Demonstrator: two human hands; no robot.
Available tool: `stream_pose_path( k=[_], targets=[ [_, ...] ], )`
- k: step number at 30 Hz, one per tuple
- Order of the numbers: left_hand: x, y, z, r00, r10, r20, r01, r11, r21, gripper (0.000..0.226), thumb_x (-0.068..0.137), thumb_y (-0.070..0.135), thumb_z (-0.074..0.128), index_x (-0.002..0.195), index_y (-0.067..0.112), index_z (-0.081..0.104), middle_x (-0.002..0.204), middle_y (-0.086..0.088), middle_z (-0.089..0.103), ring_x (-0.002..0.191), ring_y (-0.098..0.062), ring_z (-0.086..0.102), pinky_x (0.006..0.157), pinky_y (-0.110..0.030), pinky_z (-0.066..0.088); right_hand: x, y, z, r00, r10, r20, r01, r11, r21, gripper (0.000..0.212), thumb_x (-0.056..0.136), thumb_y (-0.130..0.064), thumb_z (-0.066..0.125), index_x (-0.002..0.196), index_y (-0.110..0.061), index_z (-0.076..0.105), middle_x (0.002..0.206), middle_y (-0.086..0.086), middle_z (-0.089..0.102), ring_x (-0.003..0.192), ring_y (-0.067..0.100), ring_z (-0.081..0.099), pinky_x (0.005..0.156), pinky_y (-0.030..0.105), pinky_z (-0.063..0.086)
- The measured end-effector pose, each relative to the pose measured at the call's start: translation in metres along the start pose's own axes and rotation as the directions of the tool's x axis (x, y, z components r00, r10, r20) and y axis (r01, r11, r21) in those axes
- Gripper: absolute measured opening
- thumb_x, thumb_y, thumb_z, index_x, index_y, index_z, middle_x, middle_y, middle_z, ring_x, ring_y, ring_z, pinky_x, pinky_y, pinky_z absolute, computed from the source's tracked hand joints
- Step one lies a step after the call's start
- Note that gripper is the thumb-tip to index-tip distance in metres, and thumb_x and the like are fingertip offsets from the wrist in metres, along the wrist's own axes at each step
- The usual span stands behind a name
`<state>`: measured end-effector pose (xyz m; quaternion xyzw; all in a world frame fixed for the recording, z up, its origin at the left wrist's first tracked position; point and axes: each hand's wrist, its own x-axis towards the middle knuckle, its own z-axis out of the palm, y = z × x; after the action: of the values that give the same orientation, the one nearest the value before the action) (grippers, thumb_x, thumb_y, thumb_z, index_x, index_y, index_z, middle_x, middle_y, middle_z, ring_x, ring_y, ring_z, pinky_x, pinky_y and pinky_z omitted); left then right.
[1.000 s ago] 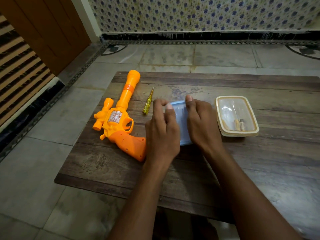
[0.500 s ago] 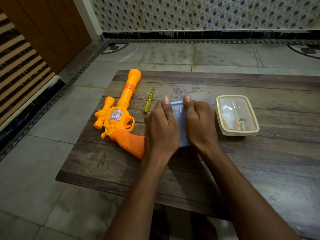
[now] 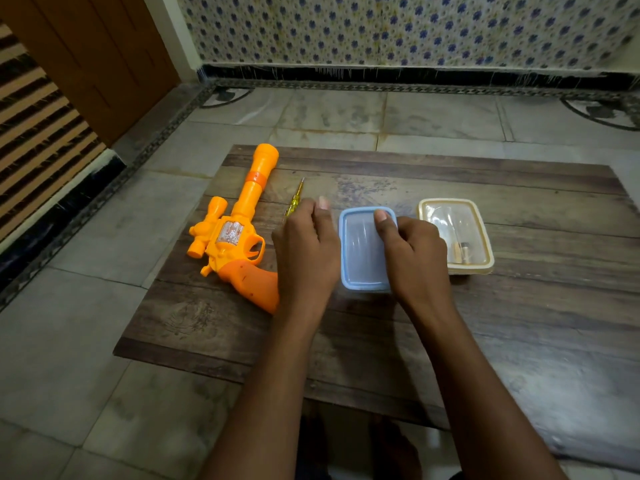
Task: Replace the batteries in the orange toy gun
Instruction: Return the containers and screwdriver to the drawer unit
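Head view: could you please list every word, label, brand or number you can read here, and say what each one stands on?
None can be read.
Toy gun: the silvery panel on its body shows only speckles, no letters.
Screwdriver: too small to show any marking.
Blue box and cream box: no print visible; the small items inside the cream box are too blurred to read.
Wall tiles: a flower pattern only.

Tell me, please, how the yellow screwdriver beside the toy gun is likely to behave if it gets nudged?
The screwdriver looks slim and round-handled, so it would probably roll across the flat table. It seems small and mostly plastic, so likely light. The left hand is right beside it and might bump it.
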<state>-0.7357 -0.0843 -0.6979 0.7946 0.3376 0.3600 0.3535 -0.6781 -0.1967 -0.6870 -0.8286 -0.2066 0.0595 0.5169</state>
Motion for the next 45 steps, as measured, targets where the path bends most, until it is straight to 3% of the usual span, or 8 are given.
stream_pose_path(
  k=[4,9,16,20,23,27,38,45],
  targets=[
    [0.036,0.005,0.01,0.994,0.045,0.096,-0.076,0.93,0.359,0.016,0.101,0.015,0.051,0.106,0.008,0.064,0.114,-0.014,0.062,0.106,-0.031,0.059,0.072,-0.026,0.027,-0.005,0.012,0.0,0.998,0.036,-0.059,-0.038,0.999,-0.029,0.047,0.105,-0.04,0.05,0.065,-0.015,0.048,0.063,-0.003,0.049,0.061,0.01,0.051,0.047,0.016,0.031],
    [0.073,-0.011,0.026,0.962,-0.08,0.262,-0.099,0.791,0.604,0.028,0.098,0.012,0.053,0.125,0.007,0.059,0.134,-0.019,0.052,0.124,-0.038,0.052,0.091,-0.044,0.045,-0.004,0.025,0.006,0.994,0.012,-0.105,-0.014,1.0,-0.024,0.046,0.105,-0.037,0.052,0.066,-0.013,0.051,0.061,-0.006,0.048,0.059,0.005,0.048,0.047,0.017,0.034],
    [0.075,-0.023,0.037,0.95,-0.206,0.233,0.002,0.754,0.657,0.044,0.103,0.002,0.045,0.147,0.004,0.038,0.147,-0.023,0.042,0.136,-0.041,0.043,0.099,-0.046,0.044,-0.001,0.03,0.005,0.992,-0.019,-0.126,0.02,1.0,0.003,0.044,0.104,-0.039,0.053,0.069,-0.013,0.055,0.061,-0.007,0.051,0.059,0.007,0.052,0.049,0.022,0.033],
    [0.054,-0.014,0.021,0.947,-0.196,0.256,0.042,0.861,0.507,0.024,0.102,0.007,0.047,0.125,0.003,0.055,0.138,-0.021,0.049,0.124,-0.037,0.051,0.087,-0.035,0.038,-0.006,0.025,-0.001,0.995,-0.014,-0.096,0.019,0.998,0.053,0.036,0.105,-0.034,0.051,0.082,-0.011,0.065,0.072,-0.006,0.06,0.067,0.001,0.057,0.048,0.013,0.04],
    [0.043,-0.011,0.008,0.918,-0.242,0.313,0.205,0.968,0.148,0.018,0.097,0.018,0.046,0.096,0.02,0.064,0.111,-0.012,0.067,0.099,-0.028,0.066,0.086,-0.032,0.05,-0.009,0.021,-0.007,0.995,-0.015,-0.099,0.025,0.995,0.102,0.03,0.105,-0.03,0.052,0.096,-0.008,0.07,0.082,-0.002,0.064,0.072,-0.002,0.057,0.052,0.007,0.042],
    [0.008,0.0,-0.009,0.867,-0.247,0.433,0.349,0.922,-0.171,0.026,0.107,0.015,0.044,0.09,0.017,0.064,0.083,0.002,0.063,0.067,-0.012,0.056,0.058,-0.026,0.047,-0.013,0.02,-0.005,0.993,-0.045,-0.107,0.056,0.993,0.102,0.027,0.105,-0.033,0.052,0.111,-0.012,0.069,0.096,-0.001,0.069,0.083,-0.003,0.063,0.056,0.007,0.046],
    [-0.026,-0.006,0.002,0.908,-0.242,0.343,0.359,0.871,-0.336,0.041,0.097,0.049,0.056,0.102,0.01,0.065,0.099,-0.013,0.073,0.097,-0.031,0.07,0.083,-0.052,0.057,-0.01,0.021,0.001,0.979,-0.19,-0.074,0.187,0.981,-0.048,0.024,0.102,-0.033,0.059,0.11,-0.013,0.069,0.085,-0.002,0.069,0.074,0.002,0.065,0.056,0.009,0.044],
    [-0.023,-0.008,0.001,0.943,-0.205,0.263,0.28,0.915,-0.291,0.065,0.089,0.067,0.045,0.088,0.004,0.06,0.082,-0.021,0.064,0.072,-0.023,0.06,0.064,-0.047,0.049,0.0,0.023,-0.017,0.903,-0.322,-0.284,0.258,0.935,-0.242,0.02,0.099,-0.022,0.064,0.106,-0.005,0.073,0.1,0.011,0.067,0.087,0.02,0.062,0.074,0.029,0.05]
  ],
)
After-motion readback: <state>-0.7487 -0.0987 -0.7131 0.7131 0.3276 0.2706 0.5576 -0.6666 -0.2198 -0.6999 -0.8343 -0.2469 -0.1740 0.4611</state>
